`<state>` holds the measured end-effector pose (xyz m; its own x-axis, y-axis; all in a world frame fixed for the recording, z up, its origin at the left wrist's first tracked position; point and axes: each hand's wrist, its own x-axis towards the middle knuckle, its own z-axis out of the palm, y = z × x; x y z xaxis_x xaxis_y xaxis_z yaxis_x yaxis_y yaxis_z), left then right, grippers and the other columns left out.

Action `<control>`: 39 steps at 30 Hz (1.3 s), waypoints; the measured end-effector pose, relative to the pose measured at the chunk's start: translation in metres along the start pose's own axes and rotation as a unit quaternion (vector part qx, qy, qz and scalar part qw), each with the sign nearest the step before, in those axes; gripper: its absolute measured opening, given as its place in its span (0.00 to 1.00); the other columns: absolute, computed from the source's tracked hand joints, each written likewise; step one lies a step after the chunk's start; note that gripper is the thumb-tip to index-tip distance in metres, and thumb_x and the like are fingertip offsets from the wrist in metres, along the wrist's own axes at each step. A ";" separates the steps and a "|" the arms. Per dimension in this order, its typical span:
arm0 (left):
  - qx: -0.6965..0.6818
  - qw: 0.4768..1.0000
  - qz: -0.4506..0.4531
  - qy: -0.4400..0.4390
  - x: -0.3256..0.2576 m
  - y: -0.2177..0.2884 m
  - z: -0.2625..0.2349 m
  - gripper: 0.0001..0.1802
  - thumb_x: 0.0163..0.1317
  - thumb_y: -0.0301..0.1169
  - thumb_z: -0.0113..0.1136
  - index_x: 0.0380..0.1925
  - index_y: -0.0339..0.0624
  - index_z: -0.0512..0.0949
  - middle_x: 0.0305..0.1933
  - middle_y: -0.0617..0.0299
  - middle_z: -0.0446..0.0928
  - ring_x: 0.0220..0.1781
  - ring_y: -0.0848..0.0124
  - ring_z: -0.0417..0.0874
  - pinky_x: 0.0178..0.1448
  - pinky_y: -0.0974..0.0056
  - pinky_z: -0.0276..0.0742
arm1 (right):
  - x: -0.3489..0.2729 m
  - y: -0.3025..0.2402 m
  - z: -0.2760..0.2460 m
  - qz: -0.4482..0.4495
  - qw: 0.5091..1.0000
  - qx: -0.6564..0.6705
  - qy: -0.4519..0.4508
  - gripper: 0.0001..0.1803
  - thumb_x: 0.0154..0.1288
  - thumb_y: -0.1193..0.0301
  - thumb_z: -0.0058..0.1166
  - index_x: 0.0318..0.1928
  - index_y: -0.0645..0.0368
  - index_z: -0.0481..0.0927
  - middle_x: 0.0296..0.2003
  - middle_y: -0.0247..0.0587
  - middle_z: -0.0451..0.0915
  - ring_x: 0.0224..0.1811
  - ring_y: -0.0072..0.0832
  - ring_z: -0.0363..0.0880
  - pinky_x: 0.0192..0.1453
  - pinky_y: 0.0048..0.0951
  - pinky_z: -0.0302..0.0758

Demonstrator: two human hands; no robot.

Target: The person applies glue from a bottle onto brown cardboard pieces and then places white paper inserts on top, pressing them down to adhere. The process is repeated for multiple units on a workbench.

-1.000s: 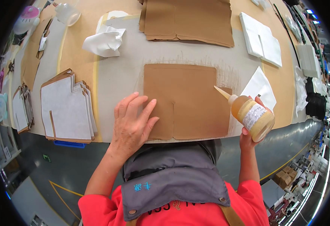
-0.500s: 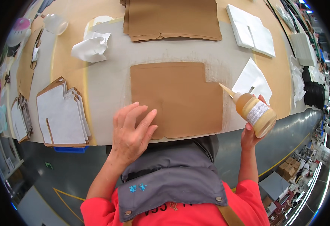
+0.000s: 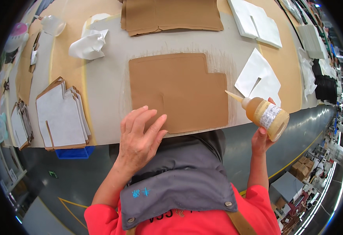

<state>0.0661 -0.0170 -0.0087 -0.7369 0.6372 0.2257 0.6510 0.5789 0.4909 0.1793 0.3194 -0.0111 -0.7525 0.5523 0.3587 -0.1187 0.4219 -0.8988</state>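
Observation:
A flat brown leather-like piece (image 3: pixel 179 94) with a notch at its far right corner lies on the worktable in front of me. My left hand (image 3: pixel 142 131) is open over its near left corner, fingers spread; whether the fingertips touch it I cannot tell. In my right hand (image 3: pixel 262 139), at the right of the piece, is a squeeze bottle (image 3: pixel 267 115) of amber liquid with a pale label. It is tilted, and its long pointed nozzle reaches the piece's right edge. Most of my right fingers are hidden behind the bottle.
Beyond the piece lies a stack of brown sheets (image 3: pixel 171 15). White slit sheets (image 3: pixel 259 74) and a white stack (image 3: pixel 255 23) lie at right. White-faced brown pieces (image 3: pixel 60 117) are piled at left, near crumpled white paper (image 3: pixel 88 45) and a clear bottle (image 3: pixel 53 25). A blue bin (image 3: pixel 74 152) shows below the edge.
The whole view has shifted, so the table's things appear slightly higher. The nozzle tip has come nearer to me along the piece's right edge, away from the notch. My left hand stays open.

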 end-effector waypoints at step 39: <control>-0.055 0.997 0.048 0.015 -0.031 0.021 0.003 0.19 0.58 0.29 0.73 0.50 0.47 0.86 0.51 0.62 0.78 0.55 0.60 0.80 0.59 0.56 0.70 | -0.089 -0.018 0.007 0.153 0.971 0.155 0.094 0.43 0.73 0.44 0.55 0.75 0.58 0.58 0.71 0.53 0.69 0.68 0.43 0.75 0.60 0.46 0.84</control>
<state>0.1037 -0.0231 -0.0079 -0.6786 0.6707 0.2994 0.6956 0.4561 0.5550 0.2440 0.2579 -0.0286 -0.6547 0.7520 0.0759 -0.1194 -0.0038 -0.9928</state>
